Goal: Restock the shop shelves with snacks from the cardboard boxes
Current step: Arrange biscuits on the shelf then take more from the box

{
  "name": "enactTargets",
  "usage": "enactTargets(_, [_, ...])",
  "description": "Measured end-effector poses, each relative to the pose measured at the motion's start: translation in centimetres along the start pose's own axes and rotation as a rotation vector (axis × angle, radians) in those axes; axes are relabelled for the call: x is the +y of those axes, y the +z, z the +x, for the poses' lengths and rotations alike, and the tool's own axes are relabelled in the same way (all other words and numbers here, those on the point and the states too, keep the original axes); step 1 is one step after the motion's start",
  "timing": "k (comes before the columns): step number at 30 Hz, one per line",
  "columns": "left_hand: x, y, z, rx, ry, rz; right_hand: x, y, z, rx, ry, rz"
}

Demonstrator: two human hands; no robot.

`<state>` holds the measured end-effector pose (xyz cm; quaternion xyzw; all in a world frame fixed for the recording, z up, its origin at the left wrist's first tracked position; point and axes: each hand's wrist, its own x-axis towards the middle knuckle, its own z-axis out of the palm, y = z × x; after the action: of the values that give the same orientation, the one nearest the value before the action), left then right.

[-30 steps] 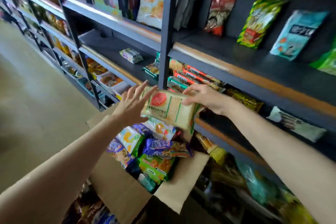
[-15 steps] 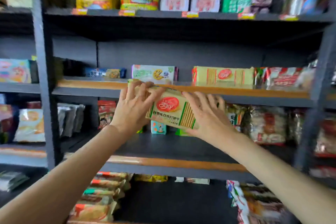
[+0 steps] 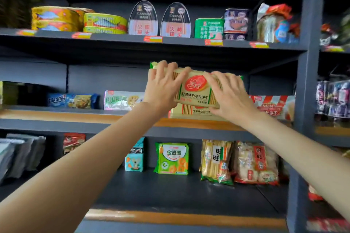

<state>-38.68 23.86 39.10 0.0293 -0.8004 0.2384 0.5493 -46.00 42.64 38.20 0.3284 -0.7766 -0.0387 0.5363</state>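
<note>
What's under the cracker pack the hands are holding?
Right beneath the cracker pack lies another pack of the same kind on the middle shelf. Only its front strip shows; the left hand and right hand cover the rest.

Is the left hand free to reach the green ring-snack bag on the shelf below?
Probably not yet: the left hand grips the cracker pack together with the right hand. The path to the green bag looks open.

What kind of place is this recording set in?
Most likely a small grocery shop: dark shelves carry price tags, tinned food and snack packets, and both hands place a cracker packet.
</note>
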Motion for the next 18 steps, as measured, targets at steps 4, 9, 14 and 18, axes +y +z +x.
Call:
enactTargets(4, [1.5,2.3,2.3,-0.292,0.03,-0.001,3.6,1.8,1.8,-0.192,-0.084,0.061])
enactTargets(9, [2.2,5.5,3.1,-0.415,0.04,-0.047,5.4,4.3,3.1,-0.315,-0.119,0.158])
enactTargets(14, [2.4,7.4,4.0,-0.537,0.047,-0.107,6.2,6.1,3.8,-0.376,-0.174,0.147])
enactTargets(18, [2.3,8.2,4.2,-0.538,0.074,-0.084,6.3,6.8,4.2,-0.428,-0.184,0.154])
